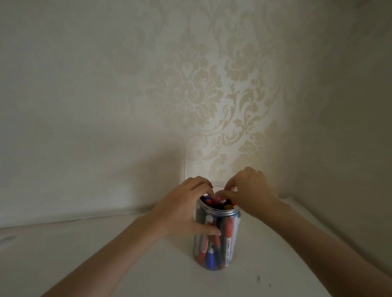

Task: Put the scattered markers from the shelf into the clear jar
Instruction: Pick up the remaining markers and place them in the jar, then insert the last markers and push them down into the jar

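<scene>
On shelf [80, 251] — one jar [216, 242], many markers [227, 231], two hands.

Two bare forearms, no sleeves; left hand [184, 211] and right hand [253, 194] without rings or watch

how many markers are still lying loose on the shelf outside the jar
0. Every marker in view stands inside the clear jar, which the left hand holds. The right hand at its mouth and both forearms may hide some.
</scene>
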Demonstrator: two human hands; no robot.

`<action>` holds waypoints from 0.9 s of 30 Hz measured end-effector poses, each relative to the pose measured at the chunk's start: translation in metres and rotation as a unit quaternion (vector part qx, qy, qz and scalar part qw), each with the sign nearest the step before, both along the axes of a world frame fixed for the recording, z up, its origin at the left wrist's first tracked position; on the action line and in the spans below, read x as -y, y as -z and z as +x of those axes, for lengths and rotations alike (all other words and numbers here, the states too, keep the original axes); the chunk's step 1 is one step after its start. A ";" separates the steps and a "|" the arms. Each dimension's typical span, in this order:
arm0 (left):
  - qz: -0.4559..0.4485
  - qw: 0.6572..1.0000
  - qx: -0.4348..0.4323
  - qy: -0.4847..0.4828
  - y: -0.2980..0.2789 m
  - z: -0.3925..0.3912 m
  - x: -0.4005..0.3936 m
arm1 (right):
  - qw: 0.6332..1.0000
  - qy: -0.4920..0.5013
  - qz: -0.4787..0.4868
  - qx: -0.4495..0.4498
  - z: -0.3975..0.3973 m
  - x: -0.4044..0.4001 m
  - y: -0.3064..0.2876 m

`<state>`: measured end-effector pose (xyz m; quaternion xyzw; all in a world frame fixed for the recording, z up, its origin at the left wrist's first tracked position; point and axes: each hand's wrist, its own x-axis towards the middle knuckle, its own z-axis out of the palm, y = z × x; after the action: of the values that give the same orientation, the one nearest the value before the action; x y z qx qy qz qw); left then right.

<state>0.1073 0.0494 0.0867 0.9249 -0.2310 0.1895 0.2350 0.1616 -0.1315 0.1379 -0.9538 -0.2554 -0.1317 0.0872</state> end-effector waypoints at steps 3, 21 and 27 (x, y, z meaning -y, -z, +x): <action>-0.040 0.999 -0.011 -0.001 0.001 -0.005 -0.001 | 0.994 -0.025 0.102 -0.027 0.005 0.019 -0.002; -0.316 0.911 -0.262 0.043 0.035 0.025 0.010 | 0.992 0.092 -0.050 -0.067 0.141 0.068 0.159; -0.306 0.911 -0.278 0.009 0.037 0.023 0.010 | 0.991 0.062 -0.108 -0.045 0.121 0.085 0.165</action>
<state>0.1304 0.0391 0.0493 0.8211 -0.0955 -0.0158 0.5626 0.2830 -0.2168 -0.0270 -0.9766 -0.2046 -0.0658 -0.0132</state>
